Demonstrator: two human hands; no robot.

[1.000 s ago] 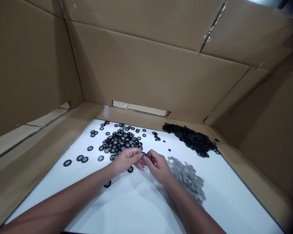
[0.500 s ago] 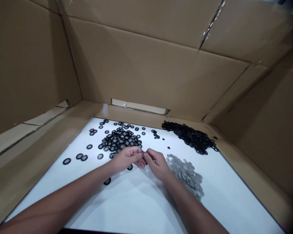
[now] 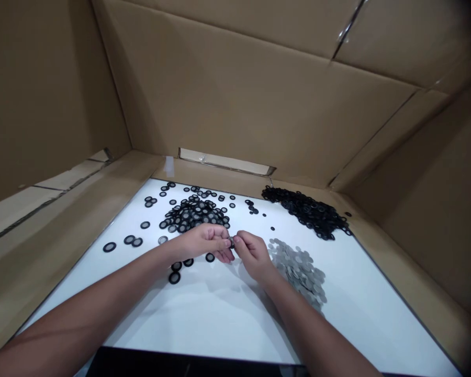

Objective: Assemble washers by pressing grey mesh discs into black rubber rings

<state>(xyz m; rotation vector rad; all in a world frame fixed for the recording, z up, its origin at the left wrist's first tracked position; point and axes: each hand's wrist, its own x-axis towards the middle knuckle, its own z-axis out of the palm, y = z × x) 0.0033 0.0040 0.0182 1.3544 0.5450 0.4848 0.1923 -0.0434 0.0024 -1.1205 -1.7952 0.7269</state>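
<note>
Between the fingertips of both hands is a small black ring with a grey centre (image 3: 231, 241), partly covered by the fingers. My left hand (image 3: 210, 242) pinches it from the left, the lower fingers curled beneath. From the right, my right hand (image 3: 251, 251) grips its edge with thumb and forefinger. Behind my left hand lies a heap of black rings with grey discs in them (image 3: 196, 212). Close to my right wrist spreads a pile of loose grey discs (image 3: 300, 269). Farther back on the right is a mound of plain black rings (image 3: 310, 209).
Tall cardboard walls (image 3: 235, 94) enclose the white table top (image 3: 204, 319) at the back and sides. Several disc-filled rings (image 3: 110, 247) lie scattered on the left. A few small dark pieces (image 3: 251, 207) lie between the heaps. A dark edge (image 3: 180, 361) runs along the front.
The held ring has turned so its grey face shows more between the fingertips. Both hands stay together in nearly the same place. The whole view has shifted slightly with the head.
</note>
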